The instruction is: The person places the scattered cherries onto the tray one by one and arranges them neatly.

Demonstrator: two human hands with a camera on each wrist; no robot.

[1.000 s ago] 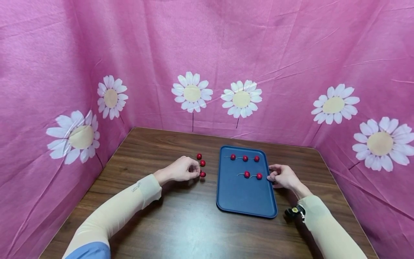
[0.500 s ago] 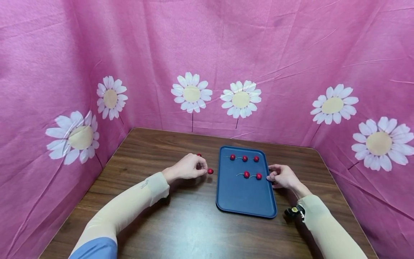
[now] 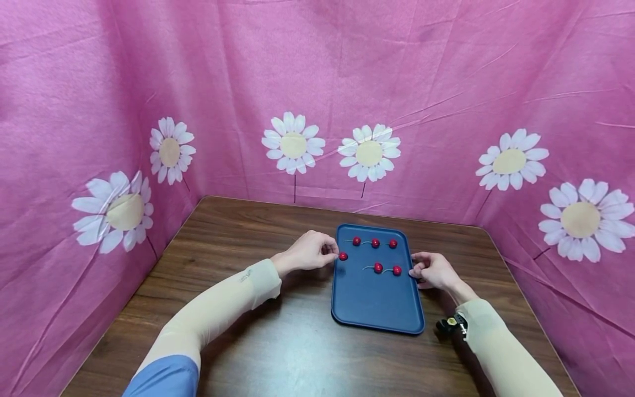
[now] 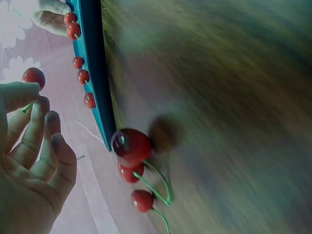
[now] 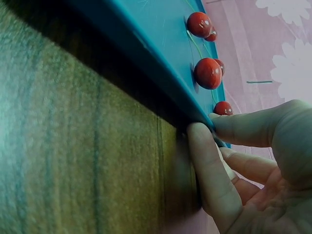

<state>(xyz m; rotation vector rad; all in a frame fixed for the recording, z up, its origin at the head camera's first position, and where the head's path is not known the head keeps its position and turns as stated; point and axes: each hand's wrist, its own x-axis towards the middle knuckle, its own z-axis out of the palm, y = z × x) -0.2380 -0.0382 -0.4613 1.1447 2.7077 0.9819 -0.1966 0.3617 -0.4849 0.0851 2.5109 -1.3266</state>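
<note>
Red cherry (image 3: 343,256): right at the tips of your left pinch, over the tray (image 3: 377,309), just by its left rim.
Left hand (image 3: 310,251): you've got a narrow pinch here, thumb and forefinger on the green stem (image 4: 26,108), other fingers loosely bent.
Glossy skin: judging by that shine, it's light, firm and slippery, likely to roll if dropped, hardly fragile.
Best hold: I'd say the stem close to the fruit, or the fruit's round sides; the thin stem probably flexes.
Right hand (image 3: 435,271): you're pinching the tray's right rim, which looks stiff and light.
Five cherries (image 3: 375,242): all on the tray, right of your left pinch, three in a far row, two nearer.
Loose cherries (image 4: 142,200): three on the wood, by the left wrist view; your hand hides them in the head view.
Brown table (image 3: 278,347): smooth grain under both grips, glare on your side.
Pink cloth (image 3: 436,66): creased, beyond both hands and to either side, printed with white daisies (image 3: 369,153).
</note>
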